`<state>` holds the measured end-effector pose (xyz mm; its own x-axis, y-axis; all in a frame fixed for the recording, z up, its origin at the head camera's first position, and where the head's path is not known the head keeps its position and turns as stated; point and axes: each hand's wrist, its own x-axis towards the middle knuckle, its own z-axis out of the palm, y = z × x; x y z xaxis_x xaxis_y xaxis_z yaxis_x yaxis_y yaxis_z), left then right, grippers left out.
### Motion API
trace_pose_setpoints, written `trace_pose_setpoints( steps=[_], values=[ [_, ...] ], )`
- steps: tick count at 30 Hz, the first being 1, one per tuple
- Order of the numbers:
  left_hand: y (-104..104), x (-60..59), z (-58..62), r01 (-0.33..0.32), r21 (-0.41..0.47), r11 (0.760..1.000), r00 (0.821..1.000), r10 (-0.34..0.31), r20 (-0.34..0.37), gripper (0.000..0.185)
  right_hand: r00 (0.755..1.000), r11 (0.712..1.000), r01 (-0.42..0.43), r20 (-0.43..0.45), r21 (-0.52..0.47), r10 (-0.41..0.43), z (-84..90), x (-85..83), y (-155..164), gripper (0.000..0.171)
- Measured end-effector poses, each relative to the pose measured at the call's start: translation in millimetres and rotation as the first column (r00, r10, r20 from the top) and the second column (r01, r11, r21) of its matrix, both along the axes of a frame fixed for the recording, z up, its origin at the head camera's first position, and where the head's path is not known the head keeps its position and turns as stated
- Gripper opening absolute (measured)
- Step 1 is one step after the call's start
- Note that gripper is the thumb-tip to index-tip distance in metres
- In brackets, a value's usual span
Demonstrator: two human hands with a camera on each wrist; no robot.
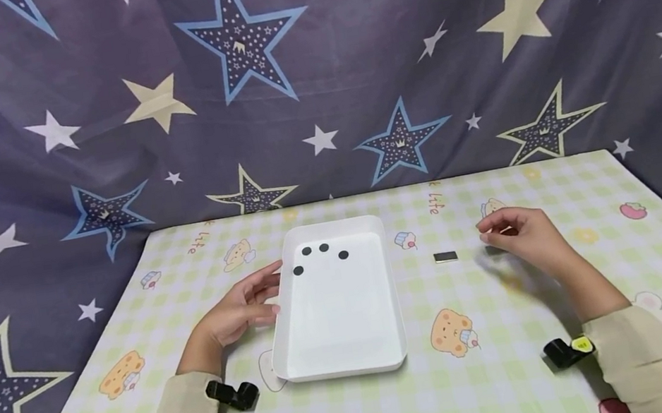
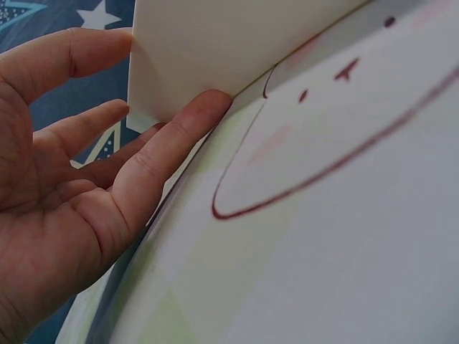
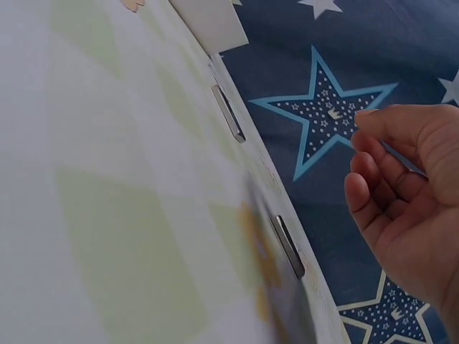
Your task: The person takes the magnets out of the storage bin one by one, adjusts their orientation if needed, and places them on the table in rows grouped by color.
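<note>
A white rectangular tray (image 1: 342,326) lies on the table, with several small black discs (image 1: 324,247) toward its far end. My left hand (image 1: 237,310) is at the tray's left side, fingers spread and fairly straight. Its thumb and fingertips touch the outer wall (image 2: 193,57) in the left wrist view. Right of the tray is a small dark rectangular piece (image 1: 445,256) with a shiny edge. A second such piece (image 3: 288,247) lies beneath my right hand (image 1: 521,235), partly hidden in the head view. That hand hovers with loosely bent fingers, nothing visible between them.
A tablecloth (image 1: 499,388) with green checks and cartoon prints covers the table. Behind it hangs a dark curtain (image 1: 315,102) patterned with stars. Black wrist cameras are worn at the left cuff (image 1: 233,394) and the right cuff (image 1: 567,351).
</note>
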<state>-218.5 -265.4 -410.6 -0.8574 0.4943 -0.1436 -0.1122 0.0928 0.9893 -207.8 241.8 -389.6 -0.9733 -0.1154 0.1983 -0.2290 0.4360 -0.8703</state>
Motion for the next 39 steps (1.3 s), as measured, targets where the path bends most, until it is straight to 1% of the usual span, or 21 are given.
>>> trace_pose_setpoints(
  steps=[4,9,21,29,34,39],
  values=[
    [-0.3,0.8,0.7,-0.009,-0.001,1.0,1.0,0.009,0.007,0.086,0.999,0.999,-0.032,0.008,-0.012,0.032,1.4,-0.9,-6.0,0.025],
    [0.0,0.5,0.7,-0.01,0.003,1.0,1.0,0.01,0.012,0.086,0.999,0.999,-0.049,0.011,-0.004,0.049,3.5,-1.8,-14.8,0.022],
    [1.0,1.1,0.5,-0.003,0.012,1.0,1.0,0.003,0.006,0.087,0.995,0.995,-0.094,-0.036,0.033,0.095,11.8,-9.0,-38.4,0.019],
    [0.8,-0.6,-0.9,-0.001,0.012,1.0,1.0,0.001,0.016,0.087,0.99,0.99,-0.142,-0.026,0.018,0.142,13.7,-16.0,-52.5,0.018],
    [0.4,-0.6,-0.8,-0.001,0.012,1.0,1.0,0.0,0.012,0.087,0.985,0.984,-0.173,-0.01,0.031,0.173,20.6,-17.7,-64.7,0.019],
    [-0.2,-0.3,-0.9,0.001,0.008,1.0,1.0,-0.001,0.003,0.087,0.972,0.97,-0.235,-0.011,0.059,0.236,28.9,-20.7,-77.2,0.023]
  ],
)
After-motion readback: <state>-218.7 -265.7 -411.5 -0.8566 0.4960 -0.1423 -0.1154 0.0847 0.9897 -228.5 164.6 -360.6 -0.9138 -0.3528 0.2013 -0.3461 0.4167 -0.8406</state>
